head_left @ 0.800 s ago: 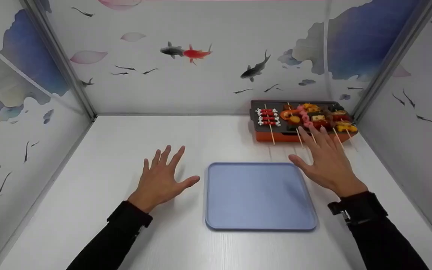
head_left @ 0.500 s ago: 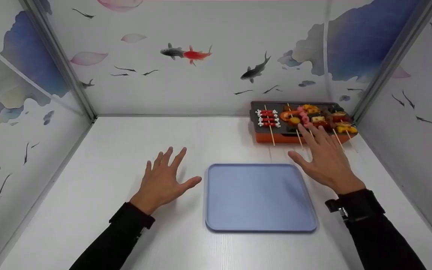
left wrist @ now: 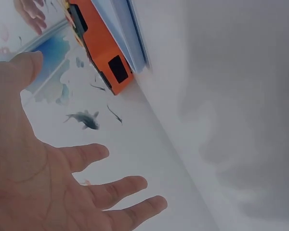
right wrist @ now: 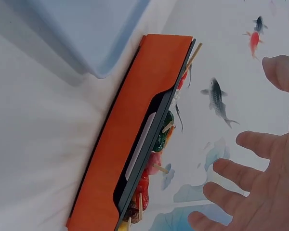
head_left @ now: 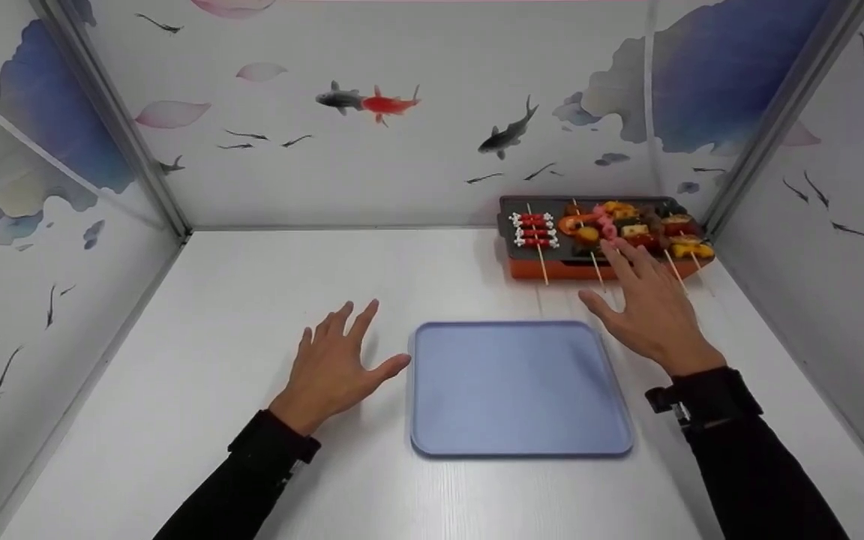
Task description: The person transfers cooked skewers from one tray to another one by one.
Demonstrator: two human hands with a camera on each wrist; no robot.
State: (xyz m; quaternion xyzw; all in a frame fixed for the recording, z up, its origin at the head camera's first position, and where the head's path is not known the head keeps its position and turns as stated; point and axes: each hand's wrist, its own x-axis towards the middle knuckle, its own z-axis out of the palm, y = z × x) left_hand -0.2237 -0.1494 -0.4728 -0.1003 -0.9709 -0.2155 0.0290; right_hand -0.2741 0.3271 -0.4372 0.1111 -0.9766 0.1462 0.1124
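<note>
At the tabletop's (head_left: 267, 285) far right corner, the head view showed the grill (head_left: 526, 268), its long axis along the far edge, the skewers (head_left: 635, 231) on it pointing their sticks toward the near edge; the right hand (head_left: 653, 311), spread and gripping nothing, overlapped its front, while the left hand (head_left: 333, 371), equally released, hung beside the tray's left edge, with tabletop stretching leftward. In the left wrist view, the left hand was well apart from the grill. In the right wrist view, the grill slanted beside the right hand's parted fingers, one end near a corner of the tray (right wrist: 94, 29).
</note>
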